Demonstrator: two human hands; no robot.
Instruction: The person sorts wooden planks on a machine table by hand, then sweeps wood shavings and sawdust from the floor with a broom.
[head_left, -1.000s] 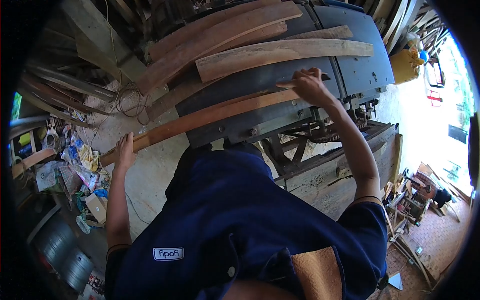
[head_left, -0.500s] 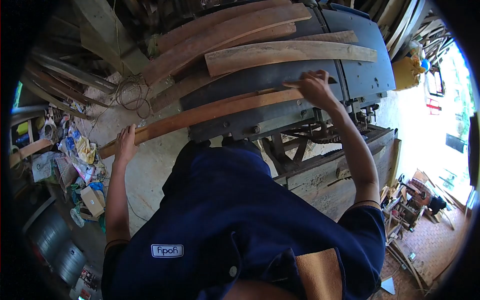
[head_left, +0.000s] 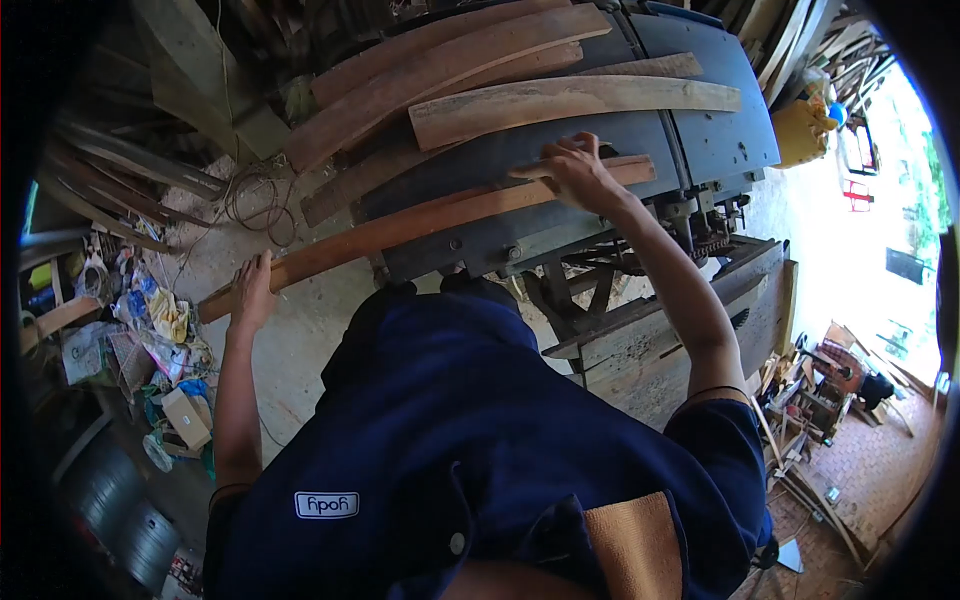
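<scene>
A long reddish wooden board (head_left: pixel 400 229) lies slanting across the near edge of a dark metal machine table (head_left: pixel 625 135), its left end sticking out past the table. Near that left end, my left hand (head_left: pixel 252 290) is closed around the board. Over the right part of the board is my right hand (head_left: pixel 578 172), a finger stretched out to the left and the others curled. Something thin and dark shows beside its fingers, too small to name. Whether this hand touches the board cannot be made out.
Several boards, one of them pale (head_left: pixel 570 104), lie across the table's far side. A machine frame with a chain and a wooden panel (head_left: pixel 660 365) stands at the right. Coiled wire (head_left: pixel 262 205) lies on the floor at the left, near piled bags (head_left: pixel 168 314).
My right hand has moved left along the board, uncovering the board's right end. My left hand keeps its place on the board. The view has shifted slightly.
</scene>
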